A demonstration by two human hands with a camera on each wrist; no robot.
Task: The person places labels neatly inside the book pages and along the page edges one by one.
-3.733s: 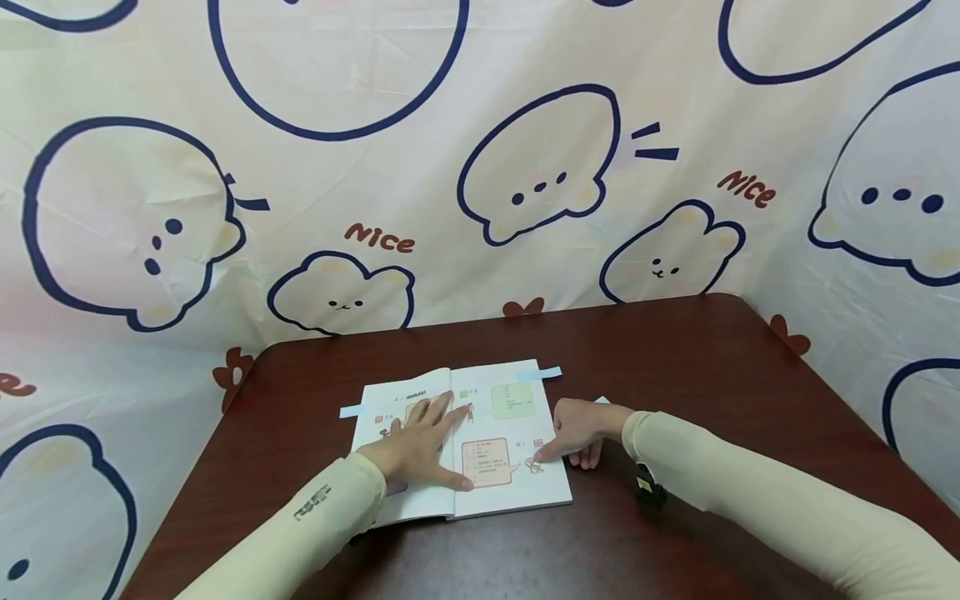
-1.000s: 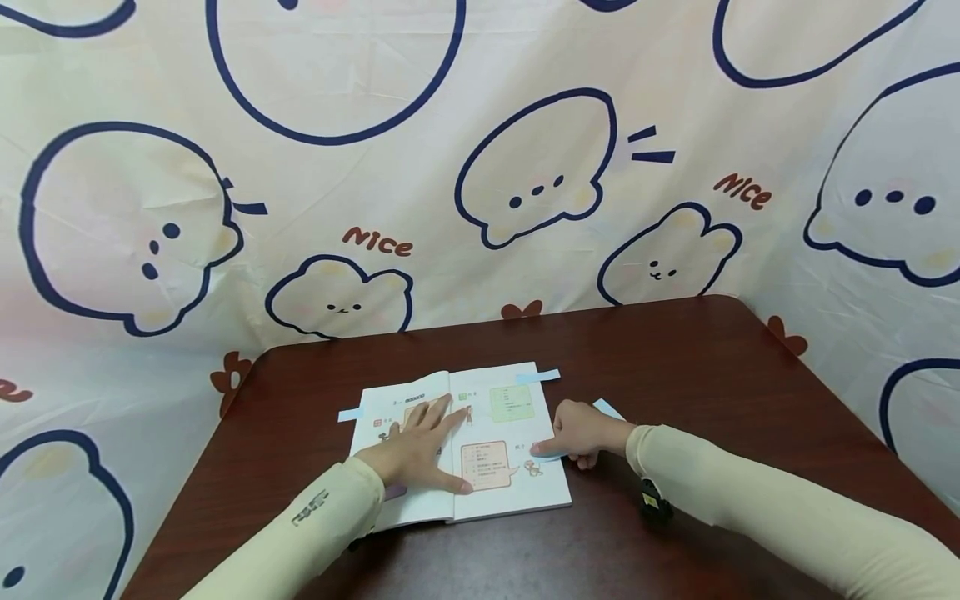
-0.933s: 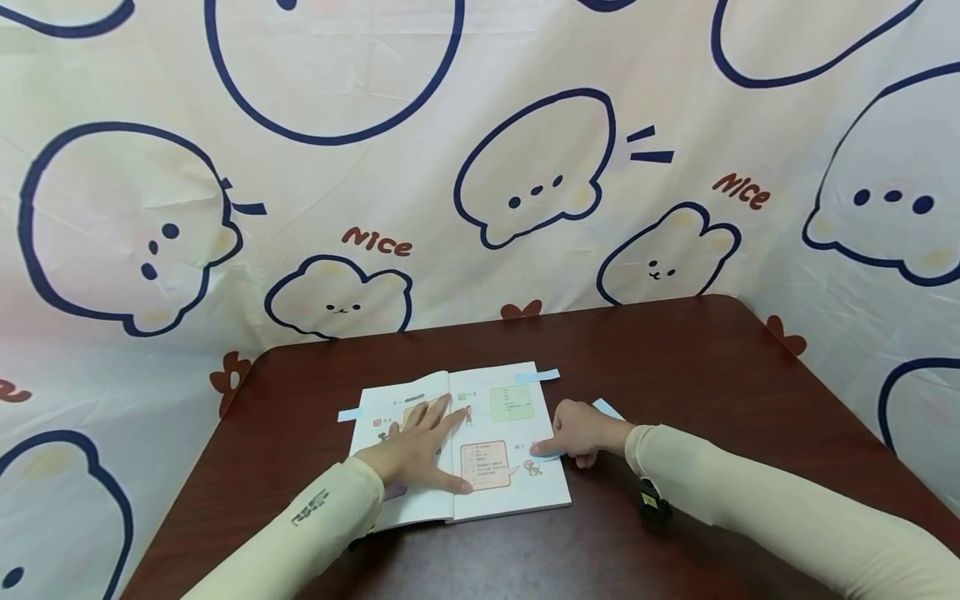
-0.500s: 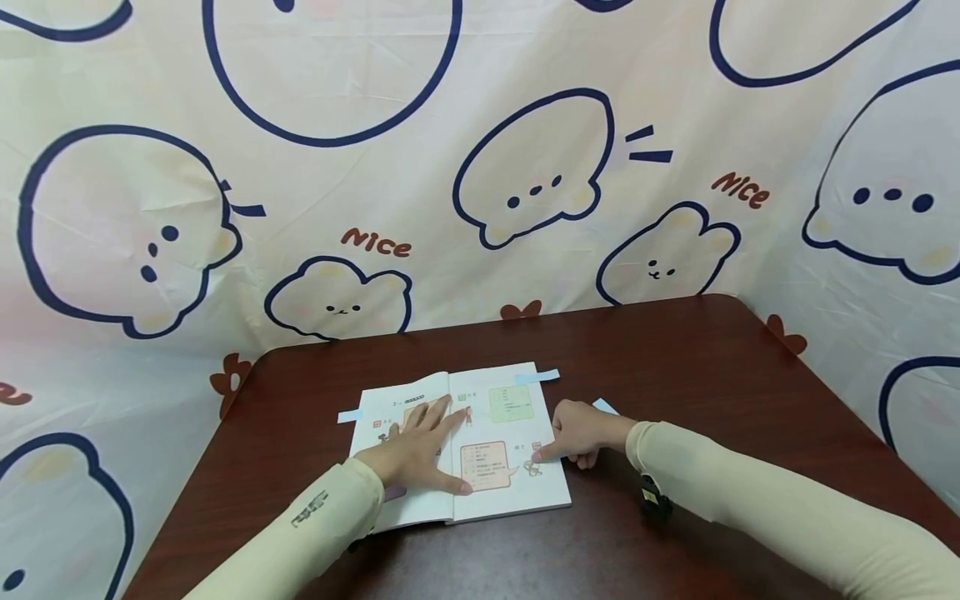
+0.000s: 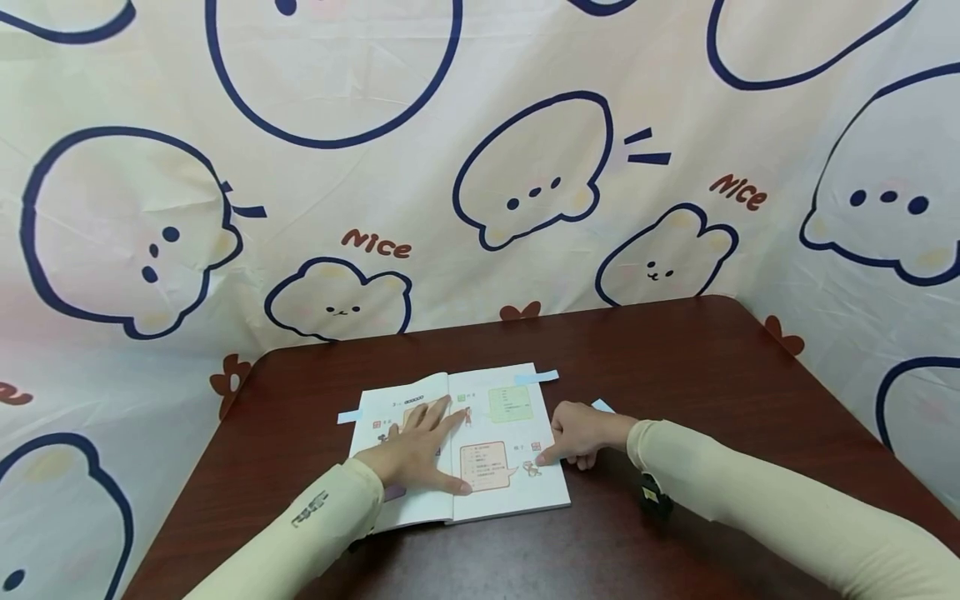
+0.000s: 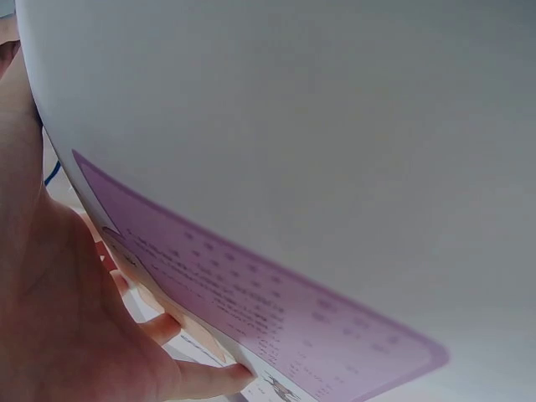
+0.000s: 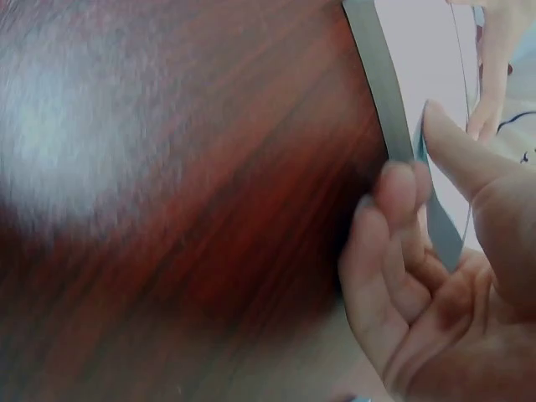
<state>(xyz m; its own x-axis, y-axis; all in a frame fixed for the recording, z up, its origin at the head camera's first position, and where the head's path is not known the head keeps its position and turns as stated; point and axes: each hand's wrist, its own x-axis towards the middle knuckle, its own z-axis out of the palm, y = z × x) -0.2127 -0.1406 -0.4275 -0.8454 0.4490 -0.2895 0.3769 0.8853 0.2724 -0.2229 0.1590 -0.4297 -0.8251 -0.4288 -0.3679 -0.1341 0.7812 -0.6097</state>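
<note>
An open book (image 5: 512, 504) with printed pages lies on the dark wooden table. My left hand (image 5: 416, 450) rests on it with fingers spread across the left page and the centre fold. In the left wrist view the left page (image 6: 268, 109) curves up beside that hand. At the right edge of the book my right hand (image 5: 585, 432) has its thumb on the page and its other fingers curled below the edge. It holds a light blue sticky strip (image 7: 444, 234) running from the thumb to the palm. One end of the strip shows behind the hand in the head view.
Blue sticky strips stick out from the book's left edge (image 5: 349, 416) and upper right edge (image 5: 537, 377). The table (image 5: 637, 350) extends behind and to the right. A cartoon-printed curtain (image 5: 420, 183) hangs round its back and sides.
The right thumb has shifted slightly on the page. The bit of blue strip seen under it a second ago no longer shows, and less sticks out behind the hand. The left hand stays put.
</note>
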